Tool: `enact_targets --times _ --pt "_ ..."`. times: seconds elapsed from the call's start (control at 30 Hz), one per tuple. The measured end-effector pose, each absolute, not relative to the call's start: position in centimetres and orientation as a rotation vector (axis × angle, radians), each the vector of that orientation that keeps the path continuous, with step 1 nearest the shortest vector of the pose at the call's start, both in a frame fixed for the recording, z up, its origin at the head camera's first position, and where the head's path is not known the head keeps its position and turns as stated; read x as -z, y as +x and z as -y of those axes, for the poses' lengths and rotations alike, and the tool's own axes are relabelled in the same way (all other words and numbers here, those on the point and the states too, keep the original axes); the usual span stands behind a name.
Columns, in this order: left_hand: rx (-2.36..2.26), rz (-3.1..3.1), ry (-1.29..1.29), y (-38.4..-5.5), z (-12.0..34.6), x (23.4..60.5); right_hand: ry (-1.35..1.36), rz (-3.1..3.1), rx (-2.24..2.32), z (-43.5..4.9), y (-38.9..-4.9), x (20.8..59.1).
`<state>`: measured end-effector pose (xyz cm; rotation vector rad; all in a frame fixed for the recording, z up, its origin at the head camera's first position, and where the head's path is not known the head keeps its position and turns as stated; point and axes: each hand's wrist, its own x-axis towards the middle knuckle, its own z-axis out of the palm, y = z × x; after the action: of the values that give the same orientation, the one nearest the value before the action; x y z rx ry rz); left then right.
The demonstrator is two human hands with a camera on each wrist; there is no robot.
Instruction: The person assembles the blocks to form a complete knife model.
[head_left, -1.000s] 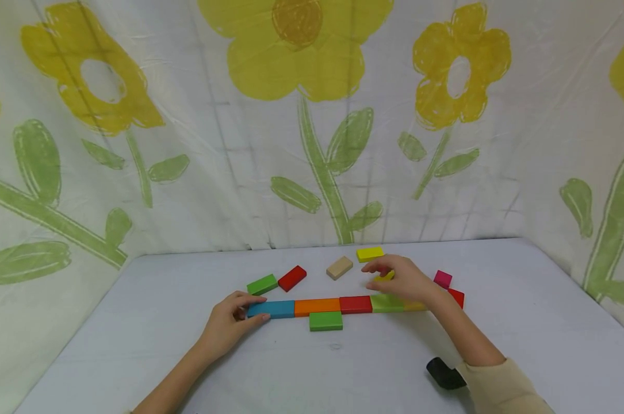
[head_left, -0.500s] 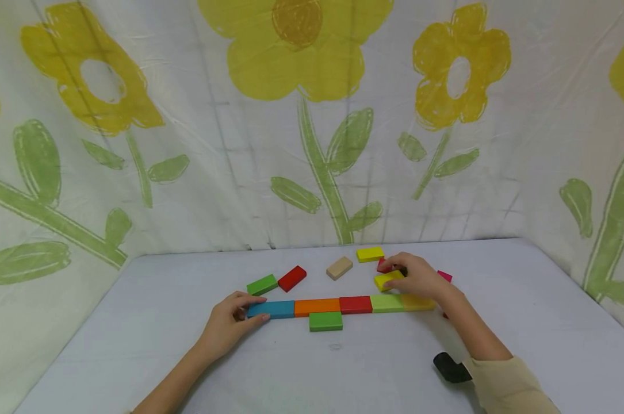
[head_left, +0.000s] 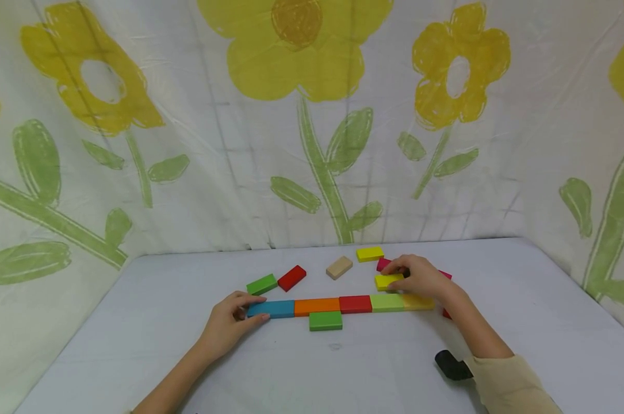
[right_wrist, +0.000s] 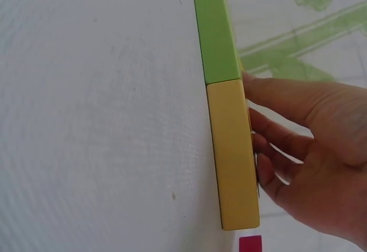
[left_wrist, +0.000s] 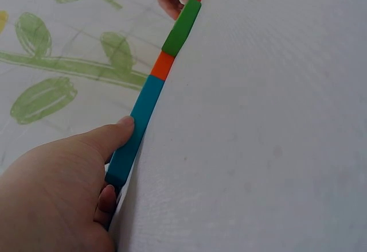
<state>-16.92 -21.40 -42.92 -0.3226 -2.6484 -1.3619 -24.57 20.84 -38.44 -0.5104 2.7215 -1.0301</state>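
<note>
One yellow block (head_left: 386, 283) lies at our right hand's (head_left: 420, 279) fingertips, beyond the row (head_left: 345, 305); half a second ago it sat aslant, and now we see it nearly parallel to that row. Behind our right fingers a pink block (head_left: 382, 264) is partly hidden, with another yellow block (head_left: 370, 254) farther off. A wooden block (head_left: 339, 268) lies between our hands, beyond the row; a red block (head_left: 292, 278) and a green block (head_left: 261, 284) lie just past our left hand (head_left: 226, 319). On our side, a second green block (head_left: 325, 321) touches the row. Our right thumb and fingers pinch the yellow block; our left hand stays curled around the end of the row's blue block (head_left: 272, 309).
</note>
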Motion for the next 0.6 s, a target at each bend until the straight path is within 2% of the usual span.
enact_targets --times 0.6 --pt "1.352 2.653 -0.328 -17.03 21.42 42.96 -0.507 -2.754 1.018 -20.67 -24.48 37.9"
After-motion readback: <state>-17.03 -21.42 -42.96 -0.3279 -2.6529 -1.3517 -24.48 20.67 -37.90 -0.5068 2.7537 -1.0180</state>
